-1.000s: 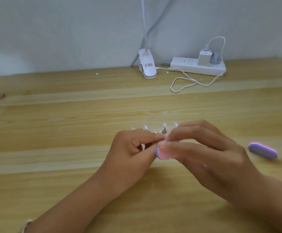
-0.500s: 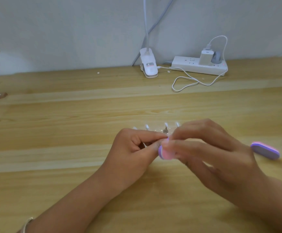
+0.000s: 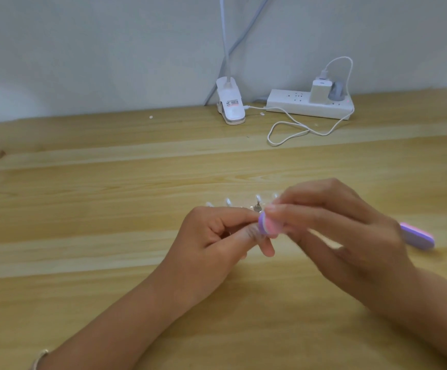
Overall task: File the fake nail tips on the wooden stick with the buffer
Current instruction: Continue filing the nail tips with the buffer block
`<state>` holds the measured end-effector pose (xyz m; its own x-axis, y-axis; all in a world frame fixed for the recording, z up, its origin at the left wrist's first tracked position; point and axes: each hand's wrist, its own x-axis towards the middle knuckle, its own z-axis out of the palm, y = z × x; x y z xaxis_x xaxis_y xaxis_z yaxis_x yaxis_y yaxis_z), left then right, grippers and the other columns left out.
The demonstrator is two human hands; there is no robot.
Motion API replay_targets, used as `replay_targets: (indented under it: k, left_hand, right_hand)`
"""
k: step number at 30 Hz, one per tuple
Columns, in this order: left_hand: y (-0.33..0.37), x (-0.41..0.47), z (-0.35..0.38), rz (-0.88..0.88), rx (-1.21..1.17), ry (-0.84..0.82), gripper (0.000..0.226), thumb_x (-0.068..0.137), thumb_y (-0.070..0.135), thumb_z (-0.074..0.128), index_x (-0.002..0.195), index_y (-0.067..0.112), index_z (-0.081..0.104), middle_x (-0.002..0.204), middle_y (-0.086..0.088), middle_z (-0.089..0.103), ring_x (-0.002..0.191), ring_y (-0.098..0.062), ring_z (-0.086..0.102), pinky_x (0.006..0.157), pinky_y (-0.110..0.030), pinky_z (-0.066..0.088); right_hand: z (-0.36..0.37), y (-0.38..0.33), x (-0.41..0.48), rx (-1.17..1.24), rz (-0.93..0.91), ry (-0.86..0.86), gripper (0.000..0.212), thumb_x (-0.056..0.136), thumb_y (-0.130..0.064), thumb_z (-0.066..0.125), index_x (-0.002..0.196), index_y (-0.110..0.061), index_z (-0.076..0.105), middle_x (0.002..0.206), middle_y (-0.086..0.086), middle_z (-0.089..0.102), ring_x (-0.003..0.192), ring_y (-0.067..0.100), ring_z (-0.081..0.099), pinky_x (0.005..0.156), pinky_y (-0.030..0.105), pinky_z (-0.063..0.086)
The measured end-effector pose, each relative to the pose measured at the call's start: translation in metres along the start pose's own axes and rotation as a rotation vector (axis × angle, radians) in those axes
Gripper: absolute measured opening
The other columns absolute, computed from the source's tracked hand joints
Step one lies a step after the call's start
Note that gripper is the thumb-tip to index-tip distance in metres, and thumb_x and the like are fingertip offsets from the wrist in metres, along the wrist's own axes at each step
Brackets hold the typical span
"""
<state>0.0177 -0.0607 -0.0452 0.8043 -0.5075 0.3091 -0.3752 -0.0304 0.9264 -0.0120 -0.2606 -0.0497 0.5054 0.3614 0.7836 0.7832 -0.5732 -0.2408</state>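
while the left hand [image 3: 211,236] pinches thumb against forefinger on what i take to be the stick carrying the nail tips [image 3: 228,201], the right hand [image 3: 337,231] grasps the pink and purple buffer [image 3: 269,226] between thumb and fingertips, both low over the middle of the wooden table [image 3: 110,196]. the stick itself is almost wholly hidden inside the left fingers; only a row of clear tips shows, fanned out past the knuckles on the side away from the person, with a small metal pin [image 3: 257,208] among them. the buffer's rounded end meets the left pinch from the right, touching or just beside the left thumb tip, and its long axis runs roughly left to right, back into the right hand. so the tip being worked lies left of the right hand's grip, at the buffer's free end, though blur stops me telling which tip it is or whether the two truly touch. the next stroke, i judge, calls for short passes while the left pinch braces the stick. a second buffer [image 3: 417,236] lies unheld on the table just right of the right hand.
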Motion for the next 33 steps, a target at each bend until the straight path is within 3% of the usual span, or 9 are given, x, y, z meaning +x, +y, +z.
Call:
replay_targets:
  k: [3,5,7,10,13,20,25,29,33]
  left_hand:
    - [0.0,0.001,-0.002,0.017,0.005,-0.008,0.021,0.087,0.021,0.06,0.076,0.012,0.075,0.061,-0.015,0.062,0.053,-0.033,0.043,0.05,-0.043,0.037]
    - [0.0,0.001,-0.003,0.006,0.012,-0.012,0.017,0.089,0.015,0.062,0.081,0.016,0.077,0.064,-0.004,0.069,0.053,-0.014,0.05,0.053,-0.032,0.043]
    - [0.002,0.002,-0.004,-0.001,0.003,-0.028,0.018,0.09,0.014,0.062,0.082,0.019,0.077,0.068,0.0,0.072,0.057,-0.005,0.054,0.057,-0.022,0.044]
    - [0.003,0.002,-0.003,0.01,0.027,-0.067,0.018,0.089,0.021,0.062,0.077,0.02,0.075,0.069,0.001,0.071,0.057,-0.007,0.053,0.059,-0.02,0.044]
    - [0.001,0.002,-0.005,-0.012,0.041,-0.051,0.018,0.092,0.012,0.061,0.085,0.011,0.077,0.07,0.0,0.073,0.058,-0.002,0.055,0.058,-0.021,0.047]
    - [0.004,0.002,-0.005,-0.033,0.037,-0.096,0.021,0.093,0.01,0.056,0.082,0.015,0.073,0.067,0.002,0.068,0.058,-0.003,0.051,0.06,-0.017,0.043]
    - [0.005,0.003,-0.003,-0.094,-0.034,-0.121,0.029,0.098,0.011,0.043,0.078,0.011,0.064,0.063,-0.001,0.062,0.057,-0.009,0.05,0.056,-0.01,0.038]
    - [0.006,0.003,-0.004,-0.152,-0.105,-0.157,0.032,0.099,0.018,0.039,0.073,0.017,0.058,0.06,0.003,0.049,0.055,-0.009,0.04,0.052,-0.016,0.032]
    - [0.006,0.003,-0.007,-0.268,-0.212,-0.222,0.031,0.097,0.024,0.039,0.071,0.024,0.055,0.059,0.006,0.04,0.055,-0.011,0.033,0.05,-0.024,0.024]
  right_hand:
    - [0.004,-0.001,-0.003,-0.014,-0.057,-0.016,0.029,0.087,0.008,0.071,0.112,-0.006,0.072,0.104,0.01,0.068,0.097,0.024,0.064,0.09,0.029,0.048]
    - [0.0,0.005,-0.001,-0.031,-0.02,0.005,0.021,0.092,0.001,0.069,0.111,-0.007,0.072,0.104,0.01,0.068,0.096,0.024,0.065,0.086,0.033,0.05]
    - [-0.001,0.006,0.0,-0.028,0.005,0.024,0.02,0.093,0.0,0.069,0.111,-0.008,0.071,0.103,0.01,0.068,0.094,0.024,0.066,0.084,0.034,0.051]
    - [0.004,0.0,-0.001,-0.029,-0.055,-0.01,0.024,0.089,0.007,0.069,0.11,-0.004,0.073,0.103,0.011,0.069,0.095,0.025,0.065,0.088,0.029,0.048]
    - [-0.002,0.007,0.0,-0.054,-0.011,0.005,0.022,0.091,0.002,0.069,0.11,-0.008,0.071,0.101,0.011,0.068,0.092,0.025,0.066,0.084,0.034,0.051]
    - [-0.001,0.008,-0.003,-0.076,-0.018,-0.025,0.017,0.092,0.002,0.068,0.106,-0.004,0.075,0.101,0.011,0.068,0.093,0.024,0.065,0.087,0.032,0.05]
    - [-0.004,0.007,0.002,-0.086,0.054,0.114,0.023,0.091,0.0,0.07,0.112,-0.01,0.068,0.102,0.009,0.068,0.093,0.022,0.066,0.086,0.033,0.052]
    - [0.002,0.001,-0.003,-0.121,-0.048,0.012,0.023,0.092,0.005,0.065,0.111,-0.006,0.071,0.102,0.014,0.067,0.091,0.027,0.063,0.087,0.03,0.049]
    - [0.001,0.007,0.0,-0.131,-0.006,0.018,0.019,0.092,0.005,0.064,0.108,-0.001,0.072,0.1,0.014,0.066,0.089,0.029,0.064,0.087,0.029,0.048]
